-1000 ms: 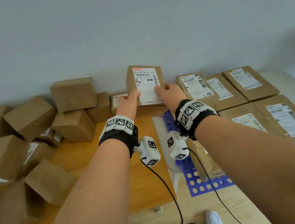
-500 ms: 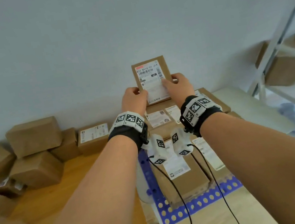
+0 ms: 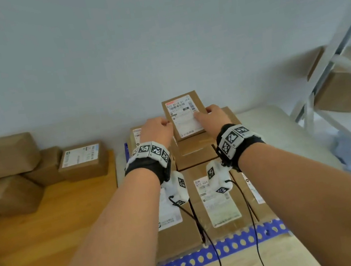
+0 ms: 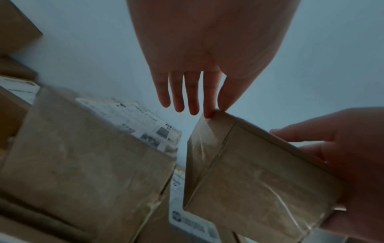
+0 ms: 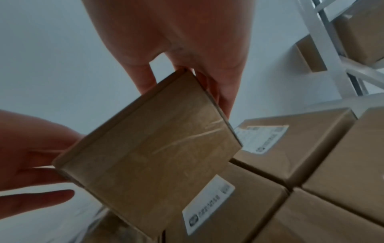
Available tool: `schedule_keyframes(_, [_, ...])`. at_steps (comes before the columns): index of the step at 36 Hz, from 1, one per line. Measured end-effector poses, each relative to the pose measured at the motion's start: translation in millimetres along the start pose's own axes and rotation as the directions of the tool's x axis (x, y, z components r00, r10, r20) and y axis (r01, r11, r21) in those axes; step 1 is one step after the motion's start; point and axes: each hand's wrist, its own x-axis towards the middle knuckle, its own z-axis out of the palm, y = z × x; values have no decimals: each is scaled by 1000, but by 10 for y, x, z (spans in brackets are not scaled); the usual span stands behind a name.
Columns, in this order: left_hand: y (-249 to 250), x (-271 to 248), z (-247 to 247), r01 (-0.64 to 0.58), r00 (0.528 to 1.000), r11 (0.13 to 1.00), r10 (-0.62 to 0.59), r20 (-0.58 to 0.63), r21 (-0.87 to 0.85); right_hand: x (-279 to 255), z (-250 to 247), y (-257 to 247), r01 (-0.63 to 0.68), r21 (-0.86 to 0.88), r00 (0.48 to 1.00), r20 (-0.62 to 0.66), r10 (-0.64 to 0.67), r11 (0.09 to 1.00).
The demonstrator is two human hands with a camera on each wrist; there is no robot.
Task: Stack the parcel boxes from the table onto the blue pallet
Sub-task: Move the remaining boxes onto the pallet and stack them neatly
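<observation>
I have the parcel box (image 3: 184, 115) held between both hands, raised above the far end of the boxes already on the blue pallet (image 3: 215, 251). My left hand (image 3: 157, 130) meets its left edge: in the left wrist view the fingers are straight, with only the thumb tip and one fingertip (image 4: 207, 113) touching the top corner. My right hand (image 3: 213, 116) grips the right edge, thumb on the labelled face and fingers curled round behind it.

The box is small, flat, brown cardboard, sealed with clear tape along its underside (image 5: 149, 161), with one white shipping label covering most of the face turned towards me. It tilts up, far end higher.

On the pallet I count three labelled boxes in the near row (image 3: 216, 200), with more behind them under my hands; how many I cannot tell. On the wooden counter (image 3: 47, 235) to the left, about five boxes show: one labelled box (image 3: 82, 160) and plain ones stacked by the wall. A white shelf rack (image 3: 345, 72) at the far right holds at least one more box.
</observation>
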Motion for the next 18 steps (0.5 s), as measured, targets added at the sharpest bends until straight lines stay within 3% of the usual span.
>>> schedule_keyframes(6, [-108, -47, 168, 21, 1000, 984, -21, -1, 178, 124, 140, 247, -28, -2, 994, 105, 28, 1000])
schedule_keyframes(18, [-115, -173, 299, 50, 999, 969, -49, -11, 241, 241, 258, 505, -64, 35, 982, 179, 56, 997])
